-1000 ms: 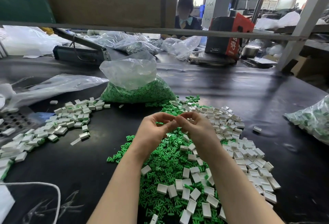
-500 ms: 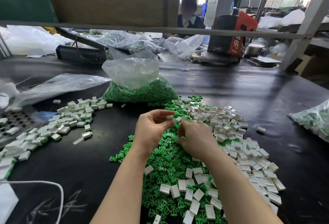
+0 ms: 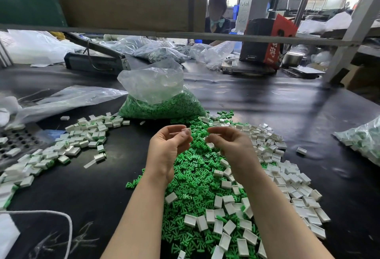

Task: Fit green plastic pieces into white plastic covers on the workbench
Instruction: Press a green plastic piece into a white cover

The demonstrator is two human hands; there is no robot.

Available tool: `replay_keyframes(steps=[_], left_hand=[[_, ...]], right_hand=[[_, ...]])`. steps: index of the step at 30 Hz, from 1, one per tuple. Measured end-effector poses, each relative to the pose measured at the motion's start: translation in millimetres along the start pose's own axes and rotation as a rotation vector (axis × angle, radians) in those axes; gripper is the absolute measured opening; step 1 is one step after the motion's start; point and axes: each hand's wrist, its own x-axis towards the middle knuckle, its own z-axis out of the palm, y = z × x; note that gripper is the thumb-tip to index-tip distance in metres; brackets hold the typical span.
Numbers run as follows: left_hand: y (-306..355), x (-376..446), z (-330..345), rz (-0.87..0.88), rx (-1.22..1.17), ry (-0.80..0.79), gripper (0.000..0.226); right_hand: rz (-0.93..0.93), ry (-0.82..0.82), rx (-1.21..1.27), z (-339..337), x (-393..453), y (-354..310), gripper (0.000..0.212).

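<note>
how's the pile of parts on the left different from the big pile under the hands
The left pile is mostly white covers with green showing at their edges, apparently already fitted; the centre pile has loose green pieces and empty white covers lying separate. The left pile is spread thin in a curved band; the centre pile is heaped thicker. Both lie on the black workbench.

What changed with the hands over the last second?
The hands drew apart after meeting. The left hand now pinches a white cover; the right hand has lifted off the pile, what it holds hidden. The green pieces, bag of green pieces and finished pile stayed put.
</note>
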Motion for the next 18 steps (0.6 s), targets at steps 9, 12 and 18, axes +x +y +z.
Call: replay_keyframes(steps=[9,12,18], left_hand=[[1.6,-3.5,5.1,-0.06,0.034,-0.053,0.033],[0.9,-3.7,4.7,-0.058,0.071,-0.066,0.034],[0.0,-5.4,5.2,-0.056,0.095,-0.1,0.039]], right_hand=[[0.024,-0.02,0.129,4.1,0.0,-3.2,0.012],[0.005,-0.012,0.129,5.7,0.3,-2.5,0.016],[-0.022,-0.028,0.062,7.3,-0.1,-2.0,0.017]])
